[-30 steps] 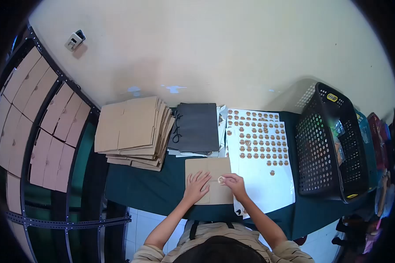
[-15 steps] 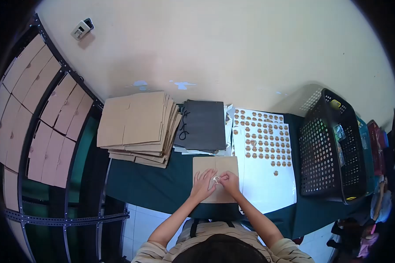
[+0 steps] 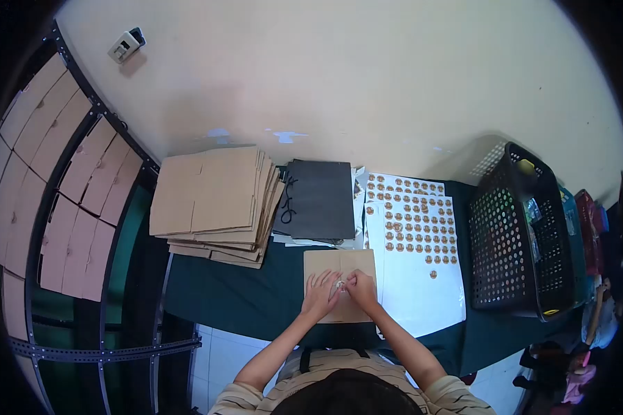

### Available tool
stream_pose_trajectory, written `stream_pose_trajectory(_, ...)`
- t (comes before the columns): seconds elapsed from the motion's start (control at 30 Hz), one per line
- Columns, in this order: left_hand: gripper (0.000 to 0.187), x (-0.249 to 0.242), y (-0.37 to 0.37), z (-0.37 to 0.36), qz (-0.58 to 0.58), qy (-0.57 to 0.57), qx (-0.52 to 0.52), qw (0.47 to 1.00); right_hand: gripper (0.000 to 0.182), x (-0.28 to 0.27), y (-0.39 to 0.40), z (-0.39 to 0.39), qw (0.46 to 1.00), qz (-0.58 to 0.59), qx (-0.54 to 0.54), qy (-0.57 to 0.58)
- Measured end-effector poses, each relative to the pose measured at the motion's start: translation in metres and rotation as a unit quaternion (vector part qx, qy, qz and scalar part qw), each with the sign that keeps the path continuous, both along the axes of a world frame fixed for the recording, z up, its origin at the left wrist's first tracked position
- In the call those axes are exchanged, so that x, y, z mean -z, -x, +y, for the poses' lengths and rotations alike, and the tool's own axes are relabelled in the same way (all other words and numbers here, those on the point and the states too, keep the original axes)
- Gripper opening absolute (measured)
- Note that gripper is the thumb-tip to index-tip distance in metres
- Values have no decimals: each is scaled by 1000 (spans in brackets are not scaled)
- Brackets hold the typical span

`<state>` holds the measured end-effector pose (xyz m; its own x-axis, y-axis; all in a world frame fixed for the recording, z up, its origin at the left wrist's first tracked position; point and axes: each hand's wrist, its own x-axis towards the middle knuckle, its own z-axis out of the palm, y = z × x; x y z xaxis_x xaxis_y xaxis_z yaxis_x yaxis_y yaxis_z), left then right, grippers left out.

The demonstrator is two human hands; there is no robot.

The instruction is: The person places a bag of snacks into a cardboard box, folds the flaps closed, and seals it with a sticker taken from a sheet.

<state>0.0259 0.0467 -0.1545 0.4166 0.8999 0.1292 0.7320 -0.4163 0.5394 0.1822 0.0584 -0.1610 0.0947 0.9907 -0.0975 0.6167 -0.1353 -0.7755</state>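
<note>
A flat brown cardboard piece lies on the green tablecloth in front of me. My left hand rests flat on its left half with the fingers spread. Over the right half, my right hand is closed in a pinch. A small whitish thing shows between the two hands, at the right fingertips. It is too small to make out, and the fingers partly cover it. To the right, close to my right hand, white sheets carry rows of round brown stickers.
A stack of folded brown cardboard stands at the back left. Beside it lies a black folder with black ties. A black perforated basket is on the right. At the left, a metal rack holds brown boxes.
Both hands stay almost in place on the cardboard. The right fingers have shifted slightly, and the whitish thing between the hands has changed shape a little. The whole view has moved very slightly.
</note>
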Motion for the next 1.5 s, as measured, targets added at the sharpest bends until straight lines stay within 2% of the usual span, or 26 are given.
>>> stream_pose_trajectory(0.13, 48, -1, 1, -1, -24, -14, -2, 1000, 19, -5, 8, -2, 998, -39, 15, -42)
stream_pose_trajectory(0.23, 49, 0, 0, 0, -38, -13, -4, 999, 24, -16, 11, -6, 997, -79, 18, 5)
stream_pose_trajectory(0.3, 49, 2, 1, -1, -46, -9, -5, 999, 34, -17, 11, -7, 982, -171, 30, -75)
stream_pose_trajectory(0.4, 42, 4, 0, -1, -67, -17, 6, 998, 43, -8, 4, -2, 979, -193, 55, -37)
stream_pose_trajectory(0.47, 28, 6, -1, 0, -76, -33, 5, 997, 45, -3, 0, 2, 983, -178, 46, -29)
stream_pose_trajectory(0.63, 26, 4, -1, -2, -69, -27, 3, 997, 50, 2, -6, 9, 990, -141, 26, 14)
stream_pose_trajectory(0.7, 26, 5, -2, -1, -73, -22, 1, 997, 51, 6, -3, 11, 984, -170, 42, -19)
stream_pose_trajectory(0.8, 25, 8, 0, -1, -95, -16, -10, 995, 52, 3, 0, 12, 981, -186, 51, 11)
stream_pose_trajectory(0.9, 26, 11, -2, 5, -173, -8, -68, 982, 55, -2, 0, 12, 981, -186, 48, 19)
stream_pose_trajectory(0.93, 46, 9, -4, 4, -162, -8, -99, 982, 55, -3, -2, 12, 981, -187, 48, 18)
stream_pose_trajectory(0.97, 46, 6, -4, 3, -163, -9, -100, 981, 57, -4, -5, 12, 984, -171, 30, 35)
stream_pose_trajectory(1.03, 72, -9, -3, 3, -39, 18, -253, 966, 60, -5, -9, 13, 987, -154, 10, 53)
stream_pose_trajectory(1.07, 88, -2, 0, 6, -26, 51, -250, 966, 62, -5, -11, 12, 985, -162, -6, 59)
stream_pose_trajectory(1.13, 87, 2, -1, 6, -25, 53, -241, 969, 65, -5, -10, 11, 983, -171, -27, 64)
stream_pose_trajectory(1.2, 87, 2, -4, 8, -33, 50, -235, 970, 68, -8, -1, 14, 971, -226, 0, 79)
stream_pose_trajectory(1.33, 89, -6, -10, 11, -50, 72, -254, 963, 68, -17, 0, 16, 969, -229, -2, 93)
stream_pose_trajectory(1.4, 93, -7, -12, 13, -48, 108, -271, 955, 69, -18, -4, 15, 976, -190, -16, 109)
stream_pose_trajectory(1.5, 95, -5, -14, 10, -51, 76, -276, 957, 68, -14, -2, 12, 974, -210, -5, 81)
